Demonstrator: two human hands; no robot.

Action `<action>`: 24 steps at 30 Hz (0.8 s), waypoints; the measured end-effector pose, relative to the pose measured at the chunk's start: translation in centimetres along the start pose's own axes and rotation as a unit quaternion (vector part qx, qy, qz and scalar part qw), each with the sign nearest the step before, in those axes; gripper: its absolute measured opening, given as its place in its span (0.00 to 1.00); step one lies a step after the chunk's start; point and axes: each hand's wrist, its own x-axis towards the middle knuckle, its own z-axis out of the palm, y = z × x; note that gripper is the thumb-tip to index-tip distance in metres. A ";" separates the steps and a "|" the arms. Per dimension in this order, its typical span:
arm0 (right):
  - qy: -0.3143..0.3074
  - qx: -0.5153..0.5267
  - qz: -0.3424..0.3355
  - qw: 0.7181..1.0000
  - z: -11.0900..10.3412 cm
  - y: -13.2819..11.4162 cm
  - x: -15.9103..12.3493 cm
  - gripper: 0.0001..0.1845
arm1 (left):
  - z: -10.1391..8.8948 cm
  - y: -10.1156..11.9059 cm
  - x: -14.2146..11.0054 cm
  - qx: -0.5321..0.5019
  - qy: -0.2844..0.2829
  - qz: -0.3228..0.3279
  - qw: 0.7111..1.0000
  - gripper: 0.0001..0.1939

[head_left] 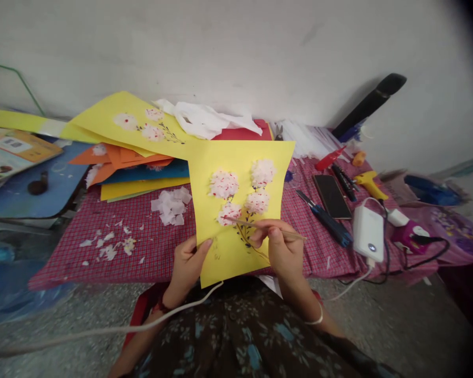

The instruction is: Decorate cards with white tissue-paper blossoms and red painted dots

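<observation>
A yellow sheet of paper [207, 157] leans toward me at the table's front edge. It carries several raised flowers of white paper bits dotted with red, above painted dark stems and leaves. My left hand [188, 265] pinches the sheet's lower left edge, thumb on the front. In my right hand [286, 247] is a thin paintbrush [245, 223], gripped between thumb and fingers. Its tip touches or hovers just over the lower left flower [229, 213]; I cannot tell which. Beside the sheet lies a pile of cut white paper squares [172, 206].
Another yellow flower sheet [114, 107] rests on stacked coloured papers [142, 175] at the back left. To the right lie a blue utility knife [327, 220], a phone [332, 195], a white power bank [368, 232] and a yellow glue gun [370, 184]. White scraps [108, 252] litter the checked cloth.
</observation>
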 end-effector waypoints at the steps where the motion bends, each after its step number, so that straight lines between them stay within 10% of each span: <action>1: 0.006 0.003 0.001 1.000 -0.2 0.1 0.0 0.11 | 0.0 0.1 0.0 0.003 -0.003 0.000 1.000 0.19; 11: 0.092 0.058 0.002 0.994 -1.2 0.2 0.4 0.12 | -0.1 -0.2 0.0 -0.003 -0.002 -0.017 1.000 0.20; 24: -0.031 -0.003 -0.012 0.999 0.0 0.0 -0.7 0.09 | 0.2 0.4 -0.1 -0.009 -0.004 -0.020 1.000 0.21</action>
